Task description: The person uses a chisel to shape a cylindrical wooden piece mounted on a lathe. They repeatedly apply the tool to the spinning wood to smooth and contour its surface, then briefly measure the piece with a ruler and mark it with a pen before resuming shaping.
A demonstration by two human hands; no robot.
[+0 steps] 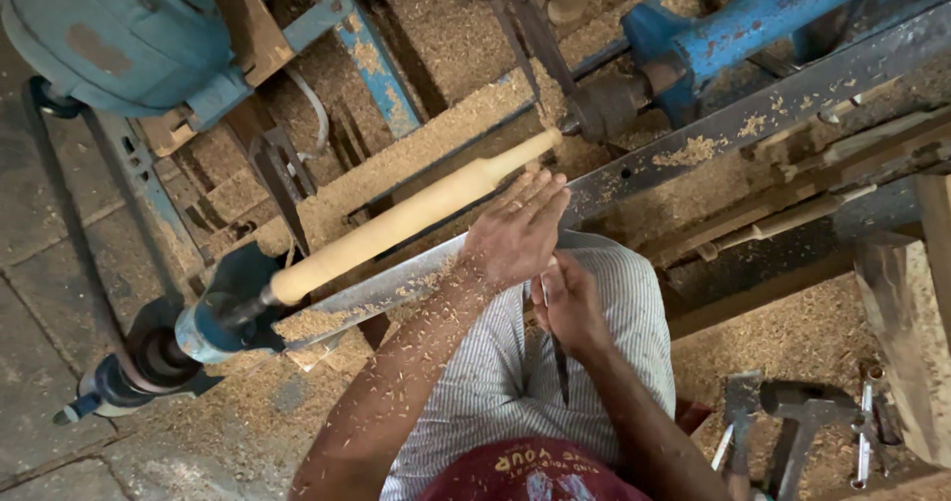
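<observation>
Your left hand (515, 232) lies flat, fingers extended, steadying the tool by the pale wooden spindle (401, 219) just beyond it on the lathe; your right hand (570, 303), close behind, grips the dark chisel handle (557, 357).

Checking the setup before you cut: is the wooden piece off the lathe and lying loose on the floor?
No: the pale wooden spindle is mounted between the lathe's two ends, with the left hand resting flat beside it.
</observation>
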